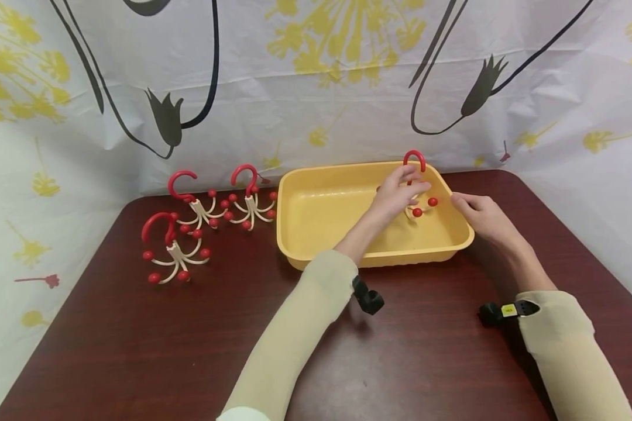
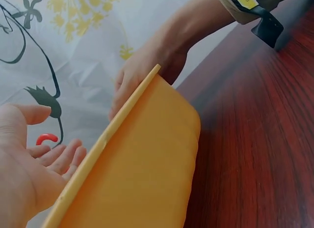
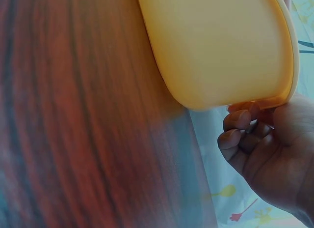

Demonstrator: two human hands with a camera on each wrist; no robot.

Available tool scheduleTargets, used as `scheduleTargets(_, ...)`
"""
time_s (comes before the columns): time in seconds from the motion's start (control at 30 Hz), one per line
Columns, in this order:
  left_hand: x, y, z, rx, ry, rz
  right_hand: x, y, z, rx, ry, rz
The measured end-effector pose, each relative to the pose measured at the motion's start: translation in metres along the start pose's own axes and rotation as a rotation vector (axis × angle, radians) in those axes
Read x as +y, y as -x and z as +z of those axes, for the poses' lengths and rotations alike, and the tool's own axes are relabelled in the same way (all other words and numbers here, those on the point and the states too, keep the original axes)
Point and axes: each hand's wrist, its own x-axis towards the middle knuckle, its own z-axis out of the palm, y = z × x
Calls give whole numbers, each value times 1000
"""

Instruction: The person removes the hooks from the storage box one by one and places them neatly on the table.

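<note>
A multi-arm hook hanger (image 1: pixel 422 161) with a red hook and red-tipped pale arms is in the right part of the yellow tray (image 1: pixel 316 219). My left hand (image 1: pixel 392 196) is over the tray at this hanger, hiding its middle. In the left wrist view, the fingers of my left hand (image 2: pixel 29 164) are spread loosely, with the red hook (image 2: pixel 47 137) showing just beyond them. My right hand (image 1: pixel 487 219) grips the tray's right rim. Its fingers curl below the edge in the right wrist view, where the tray's underside (image 3: pixel 221 51) shows.
Left of the tray, three similar hangers (image 1: pixel 176 254), (image 1: pixel 199 211), (image 1: pixel 250 204) stand on the dark red wooden table (image 1: pixel 189 345) with their hooks up. A white patterned cloth (image 1: pixel 316 111) hangs behind the table and along its sides.
</note>
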Motion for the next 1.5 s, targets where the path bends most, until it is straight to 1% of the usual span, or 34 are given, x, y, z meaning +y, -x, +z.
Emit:
scheduleTargets(0.13, -1, -5, 3, -5, 105, -15, 0, 0, 0, 3, -2, -3)
scheduleTargets(0.27, 0, -6, 4, -5, 201, -20, -1, 0, 0, 2, -2, 1)
scheduleTargets(0.4, -2, -5, 3, 10, 236, -17, -2, 0, 0, -6, -7, 15)
scheduleTargets(0.53, -5, -4, 3, 28, 232, -11, -3, 0, 0, -7, -8, 20)
scheduleTargets(0.6, -6, -3, 2, 44, 212, -4, -3, 0, 1, -7, -8, 20)
scheduleTargets(0.67, -7, -3, 2, 64, 163, 8, -4, 0, 1, -6, -7, 20)
scheduleTargets(0.9, -6, 4, 0, 89, -112, 95, -3, 1, 1, 2, -15, 10)
scheduleTargets(0.93, -4, 6, 0, 93, -140, 101, -3, 1, 1, 0, -13, 11)
scheduleTargets(1.03, -2, 10, -3, 86, -188, 126, -3, 1, 1, -10, -6, 19)
scheduleTargets(1.07, -1, 12, -4, 85, -199, 136, -4, 1, 1, -12, -6, 19)
scheduleTargets(1.1, 0, 14, -5, 78, -189, 151, -4, 1, 1, -11, -6, 20)
scheduleTargets(1.2, 3, 18, -10, 50, -135, 197, -4, 1, 1, -4, -17, 20)
scheduleTargets(1.3, 9, 22, -16, 30, -84, 216, -3, 1, 2, 6, -26, 19)
scheduleTargets(1.37, 13, 25, -21, 20, -96, 216, -2, 1, 2, 10, -27, 15)
scheduleTargets(1.5, 23, 32, -32, 16, -156, 214, 1, 0, 3, 20, -32, -2)
